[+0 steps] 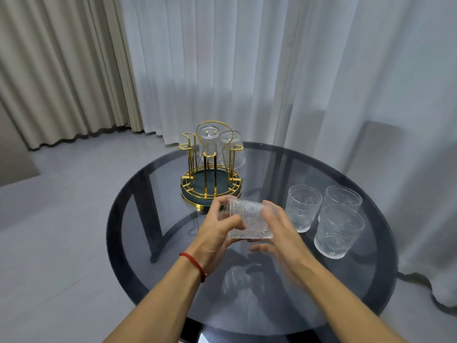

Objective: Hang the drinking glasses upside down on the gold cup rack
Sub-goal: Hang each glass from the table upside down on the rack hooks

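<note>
**Operator:** Sheer white curtains [272,70] hang behind a round, dark glass table [346,280], with beige drapes [61,70] at the left. I see the gold cup rack [211,184] near the table's far left edge. Two drinking glasses [209,142] already hang on it upside down, toward its far side; the gold wires cross in front of them, so I can't make out exactly which pegs carry them.

**Observer:** And the hands?

**Operator:** Both hold one embossed glass [249,221] above the middle of the table, just in front of the rack. It lies tilted on its side, with one end toward the rack. My left hand [217,233], with a red string bracelet [194,264] at the wrist, has its fingers curled around the glass's left part. My right hand [279,231] clasps the other side with fingers over the top; its thumb is motion-blurred, so I can't tell whether it touches.

**Observer:** Anything else?

**Operator:** Three upright glasses [303,207] stand clustered toward the table's right edge, close together. Both forearms are cut off by the frame's bottom edge, and so is the table's near edge.
</note>
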